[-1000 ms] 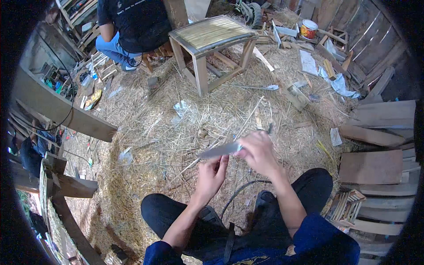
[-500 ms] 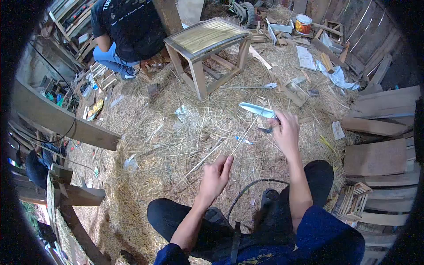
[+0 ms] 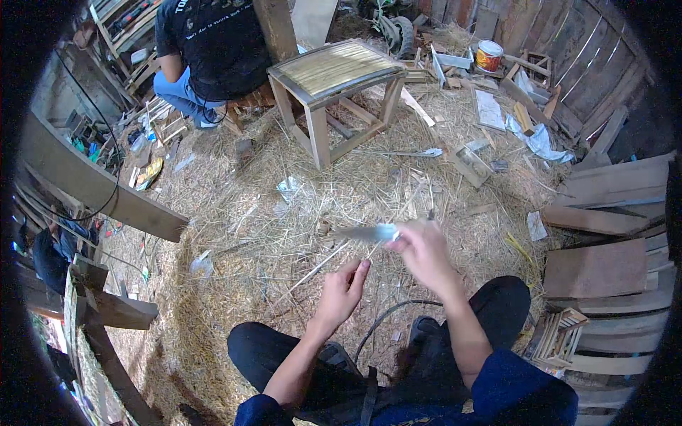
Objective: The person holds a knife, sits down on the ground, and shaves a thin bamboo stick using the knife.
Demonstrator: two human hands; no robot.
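Our left hand [image 3: 337, 297] pinches a thin, straw-coloured, wood-like strip [image 3: 373, 250], likely light, springy and best held near its end, above the straw-strewn floor [image 3: 234, 284], while our right hand [image 3: 426, 259] grips a stiff-looking, silvery-bladed knife [image 3: 369, 233] beside it.

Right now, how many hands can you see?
2, both the wearer's: the left hand near the middle, and the right hand, gripping a blurred knife, just beyond it to the right. The crouching person's hands are out of sight; others may be hidden.
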